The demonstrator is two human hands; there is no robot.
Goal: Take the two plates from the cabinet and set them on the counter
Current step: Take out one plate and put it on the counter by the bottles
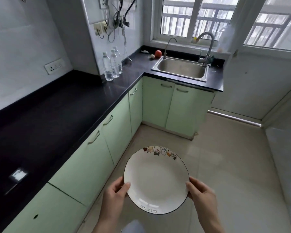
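A white plate (156, 179) with a thin dark rim and small coloured pictures along its far edge is held level over the floor, low in the middle of the view. My left hand (115, 193) grips its left edge and my right hand (201, 193) grips its right edge, thumbs on top. Only one plate shows; whether a second lies under it I cannot tell. The black counter (45, 118) runs along the left, a little apart from the plate. Pale green cabinets (97, 155) below it have their doors closed.
Three clear water bottles (112, 66) stand near the counter's corner. A steel sink (181, 68) with two taps sits under the window, with a red fruit (158, 53) and a small pale ball beside it. Beige tiled floor (225, 165) lies on the right.
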